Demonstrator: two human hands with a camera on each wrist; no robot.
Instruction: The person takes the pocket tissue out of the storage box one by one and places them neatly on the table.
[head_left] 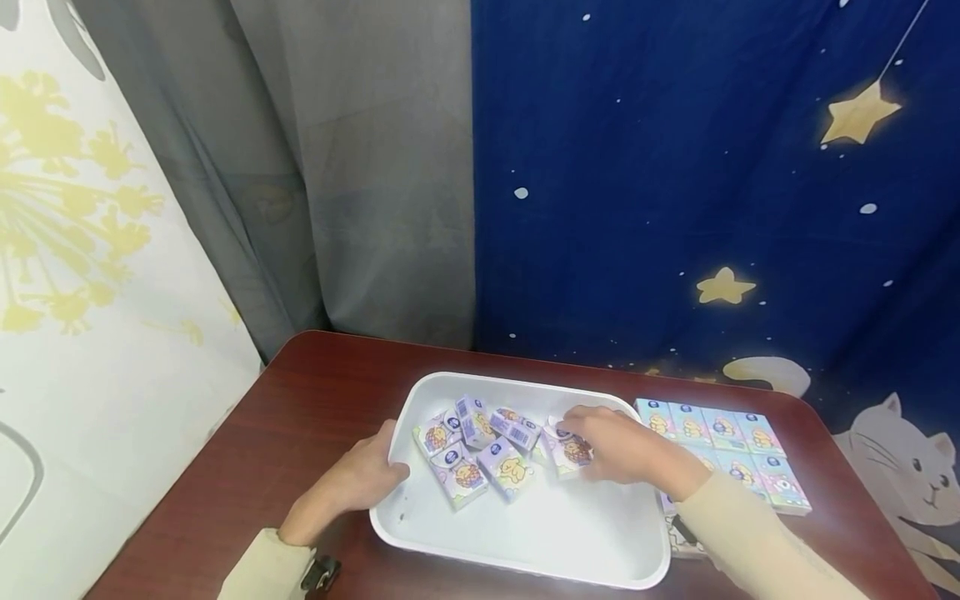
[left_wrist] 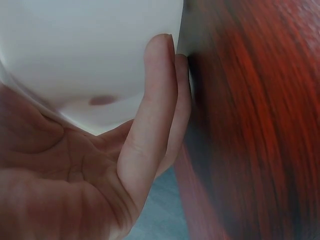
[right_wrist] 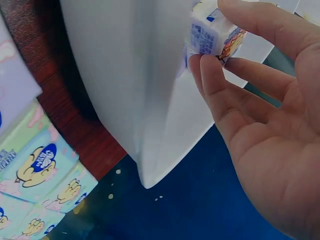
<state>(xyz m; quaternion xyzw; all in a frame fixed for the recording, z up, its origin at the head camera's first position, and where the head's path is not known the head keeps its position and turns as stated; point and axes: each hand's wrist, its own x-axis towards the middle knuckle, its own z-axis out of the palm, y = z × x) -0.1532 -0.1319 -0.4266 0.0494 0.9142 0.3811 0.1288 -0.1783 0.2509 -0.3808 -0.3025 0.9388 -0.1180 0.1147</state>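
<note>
My left hand [head_left: 363, 471]: gripping the white tray [head_left: 555, 533] at left.
My right hand [head_left: 618, 446]: pinching a small packet [head_left: 567, 454] inside, toward the right.
Loose packets [head_left: 508, 470]: farther left inside it.
Packet rows [head_left: 738, 467]: on the table [head_left: 322, 408], right.

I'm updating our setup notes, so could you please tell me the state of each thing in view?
Tray: upright on the table, partly filled
Left hand: grips the tray's left rim
Right hand: holds one pack
Other packs in the tray: loose, at mixed angles
Packs right of the tray: in rows, partly hidden
Blue curtain: hanging
Grey curtain: hanging
</note>
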